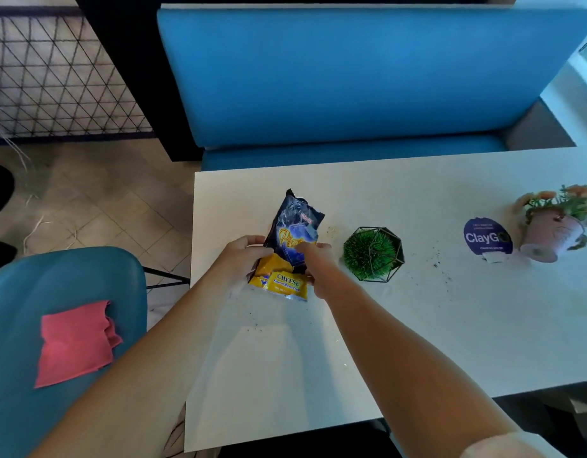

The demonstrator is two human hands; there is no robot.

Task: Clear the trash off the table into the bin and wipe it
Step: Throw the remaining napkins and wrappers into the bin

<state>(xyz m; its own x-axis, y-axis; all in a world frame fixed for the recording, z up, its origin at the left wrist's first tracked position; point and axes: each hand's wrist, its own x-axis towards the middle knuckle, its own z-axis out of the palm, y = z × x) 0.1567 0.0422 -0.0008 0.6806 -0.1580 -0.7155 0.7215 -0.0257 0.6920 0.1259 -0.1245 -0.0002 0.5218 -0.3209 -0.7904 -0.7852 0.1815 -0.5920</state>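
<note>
1. Blue-and-yellow snack bag (pixel 292 246) is held at the left end of the white table (pixel 417 325), near a green plant (pixel 371 254).
2. A person's left hand (pixel 242 256) curls its fingers round the bag's left edge; the right hand (pixel 315 262) pinches its right side.
3. Pink cloth (pixel 75 342) rests on the teal chair (pixel 21 408).

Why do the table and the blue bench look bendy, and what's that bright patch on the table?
Head view: the wide-angle lens bows the edges of the white table and the blue padded bench; same view, the bright patch is light glaring off the glossy tabletop; the pink flower pot at the right edge looks soft.
</note>
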